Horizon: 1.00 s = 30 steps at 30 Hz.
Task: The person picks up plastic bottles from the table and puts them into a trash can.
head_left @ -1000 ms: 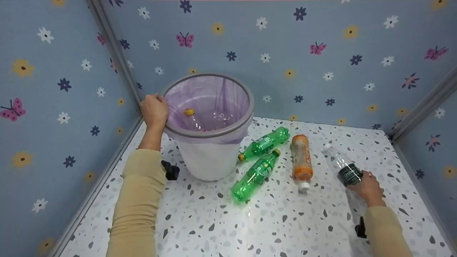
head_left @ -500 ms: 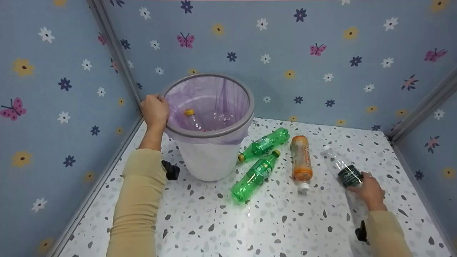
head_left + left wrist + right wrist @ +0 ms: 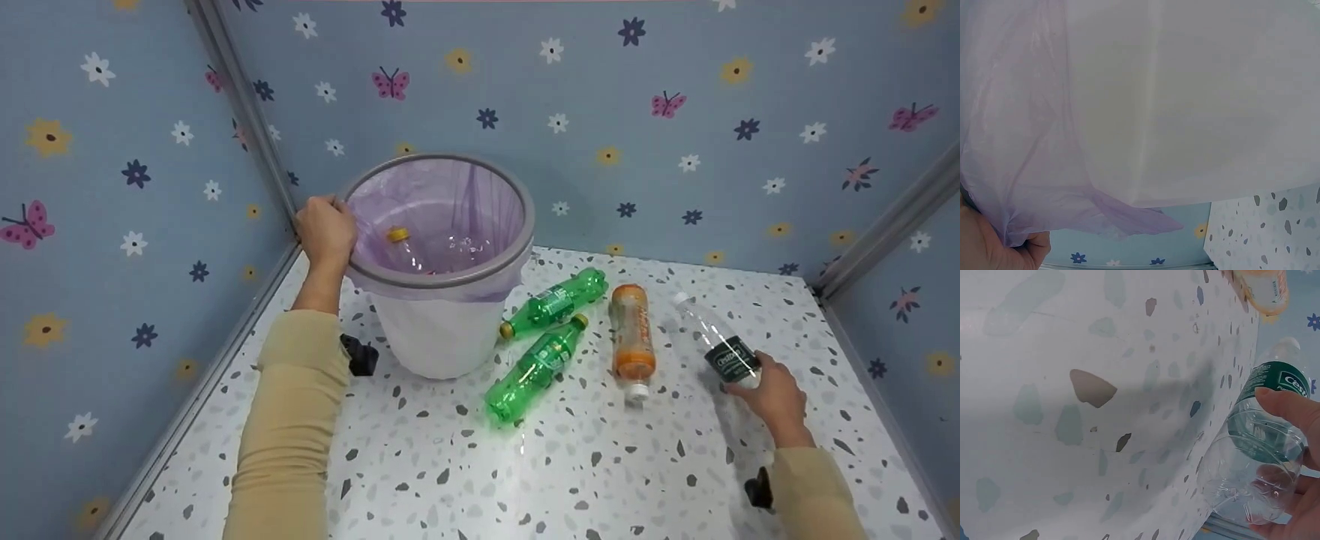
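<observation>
Left hand: We find the left hand at the left side of the bin's round grey rim, fingers curled; the left wrist view shows it gripping a fold of the thin purple plastic liner.
Bin: We record a white tapered bin standing upright at the far left of the white speckled tabletop.
Bin contents: We note a clear plastic bottle with a yellow cap leaning inside at the left; other clear plastic lies beside it, its shape indistinct.
Right hand: We observe the right hand holding its bottle near the base, thumb on one side and fingers on the other.
Held bottle: We locate the clear plastic bottle with a dark green label at the right, white cap towards the far left; we cannot tell whether it touches the tabletop.
Orange bottle: We see an orange and clear plastic bottle lying left of the held bottle, white cap towards the near side.
Green bottles: We count two, both lying right of the bin: a far green plastic bottle, its yellow cap just beside the bin, and a near green plastic bottle, its cap pointing far right.
</observation>
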Each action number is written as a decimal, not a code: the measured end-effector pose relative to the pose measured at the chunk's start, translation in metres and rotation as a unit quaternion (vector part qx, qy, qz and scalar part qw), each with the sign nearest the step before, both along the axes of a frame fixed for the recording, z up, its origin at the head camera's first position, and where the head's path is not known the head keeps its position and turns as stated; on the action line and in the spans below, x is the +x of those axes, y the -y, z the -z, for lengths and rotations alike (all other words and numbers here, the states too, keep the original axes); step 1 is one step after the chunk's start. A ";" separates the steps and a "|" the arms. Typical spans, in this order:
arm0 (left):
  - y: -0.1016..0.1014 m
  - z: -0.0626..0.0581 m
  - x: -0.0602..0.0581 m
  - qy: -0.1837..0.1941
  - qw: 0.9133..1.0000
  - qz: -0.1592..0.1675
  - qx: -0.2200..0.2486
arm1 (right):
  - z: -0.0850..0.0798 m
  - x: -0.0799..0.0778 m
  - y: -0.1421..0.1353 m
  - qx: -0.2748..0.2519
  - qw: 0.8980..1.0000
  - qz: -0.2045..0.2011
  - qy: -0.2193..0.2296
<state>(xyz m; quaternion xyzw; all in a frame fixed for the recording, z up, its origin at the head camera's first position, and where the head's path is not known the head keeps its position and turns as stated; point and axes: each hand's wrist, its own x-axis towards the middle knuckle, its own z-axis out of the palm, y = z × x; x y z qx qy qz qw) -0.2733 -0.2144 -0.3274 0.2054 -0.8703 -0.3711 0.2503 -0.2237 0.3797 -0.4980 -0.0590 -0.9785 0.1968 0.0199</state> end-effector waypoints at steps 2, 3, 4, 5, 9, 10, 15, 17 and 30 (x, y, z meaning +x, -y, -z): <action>0.000 0.000 0.000 -0.003 1.000 0.002 -0.002 | -0.004 0.000 0.003 0.001 1.000 -0.001 -0.006; 0.000 0.000 0.000 -0.005 1.000 0.002 -0.002 | -0.006 0.000 0.005 0.001 1.000 -0.002 -0.010; 0.000 0.000 0.000 -0.007 1.000 0.002 -0.003 | -0.009 0.000 0.006 0.001 1.000 -0.003 -0.014; 0.000 0.000 0.000 -0.008 1.000 0.003 -0.003 | -0.011 0.000 0.008 0.000 1.000 -0.005 -0.018; 0.000 -0.001 -0.001 -0.010 1.000 0.001 0.006 | -0.021 0.000 0.014 -0.004 0.999 -0.013 -0.035; 0.000 -0.001 -0.001 -0.009 1.000 0.000 0.008 | -0.024 0.000 0.016 -0.005 0.999 -0.015 -0.039; 0.000 -0.002 -0.002 -0.002 1.000 -0.006 0.003 | -0.039 0.002 0.026 -0.008 0.997 -0.032 -0.066; 0.000 -0.002 -0.003 -0.001 1.000 -0.008 -0.001 | -0.045 0.003 0.030 -0.009 0.996 -0.041 -0.078; -0.001 0.001 -0.002 -0.004 1.000 -0.013 0.004 | -0.084 0.006 0.061 -0.028 0.991 -0.066 -0.110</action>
